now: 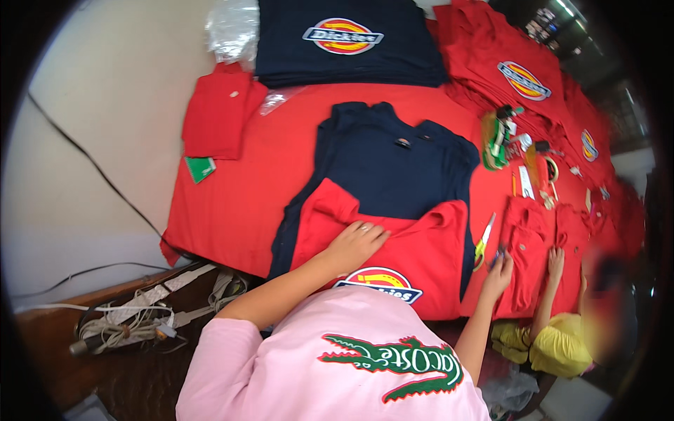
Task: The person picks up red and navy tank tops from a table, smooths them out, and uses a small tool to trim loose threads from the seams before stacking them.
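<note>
A red shirt point(428, 245) with an oval printed badge lies spread over a navy shirt point(393, 168) on the red-covered table point(239, 210). My left hand point(358, 242) rests flat on the red shirt near its collar, fingers apart, a ring on one finger. My right hand point(498, 272) is at the shirt's right edge, its fingertips pinched near something small and dark that I cannot make out. Yellow-handled scissors point(483, 242) lie just left of that hand.
A stack of navy shirts point(344, 49) and a plastic bag point(232, 28) sit at the back, with a folded red shirt point(221, 116) and a green tag point(200, 168) at the left. Red shirts point(519, 77) and small tools fill the right side. Another person's hand point(556, 261) rests on folded red shirts point(533, 238). Cables point(140, 319) lie lower left.
</note>
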{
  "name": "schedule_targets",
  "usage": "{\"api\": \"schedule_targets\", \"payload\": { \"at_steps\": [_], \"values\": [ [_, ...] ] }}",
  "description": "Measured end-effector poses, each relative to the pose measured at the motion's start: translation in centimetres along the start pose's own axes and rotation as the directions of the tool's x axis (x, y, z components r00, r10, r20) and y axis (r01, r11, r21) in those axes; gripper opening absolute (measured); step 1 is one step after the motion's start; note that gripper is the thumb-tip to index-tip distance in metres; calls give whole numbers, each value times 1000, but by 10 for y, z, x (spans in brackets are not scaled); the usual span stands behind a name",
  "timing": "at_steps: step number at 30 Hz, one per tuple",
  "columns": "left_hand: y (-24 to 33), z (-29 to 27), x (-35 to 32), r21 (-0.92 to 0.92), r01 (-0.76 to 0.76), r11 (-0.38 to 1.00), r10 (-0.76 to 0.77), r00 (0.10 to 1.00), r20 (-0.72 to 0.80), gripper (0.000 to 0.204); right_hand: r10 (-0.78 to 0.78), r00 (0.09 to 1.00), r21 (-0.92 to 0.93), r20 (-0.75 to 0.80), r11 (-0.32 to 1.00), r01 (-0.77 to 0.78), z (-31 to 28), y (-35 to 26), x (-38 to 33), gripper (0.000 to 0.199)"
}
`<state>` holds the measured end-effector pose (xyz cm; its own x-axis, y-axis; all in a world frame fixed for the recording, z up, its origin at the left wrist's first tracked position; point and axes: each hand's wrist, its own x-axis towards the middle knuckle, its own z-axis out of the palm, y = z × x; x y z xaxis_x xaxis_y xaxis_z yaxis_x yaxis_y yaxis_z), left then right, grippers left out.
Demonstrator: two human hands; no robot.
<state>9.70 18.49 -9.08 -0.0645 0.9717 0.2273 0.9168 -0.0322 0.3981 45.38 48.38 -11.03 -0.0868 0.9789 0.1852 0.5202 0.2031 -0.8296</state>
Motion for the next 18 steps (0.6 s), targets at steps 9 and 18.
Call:
{"api": "schedule_targets", "payload": {
  "at_steps": [9,18],
  "values": [
    [5,11,-1,-247,171,954,-172,985,16,48,-102,908,299,407,954,-27,90,-175,-62,24],
    [-18,29,45,-305,73,950,-78,997,-6,13,-82,746,-119,661,970,211,119,-174,-76,26]
  ]
}}
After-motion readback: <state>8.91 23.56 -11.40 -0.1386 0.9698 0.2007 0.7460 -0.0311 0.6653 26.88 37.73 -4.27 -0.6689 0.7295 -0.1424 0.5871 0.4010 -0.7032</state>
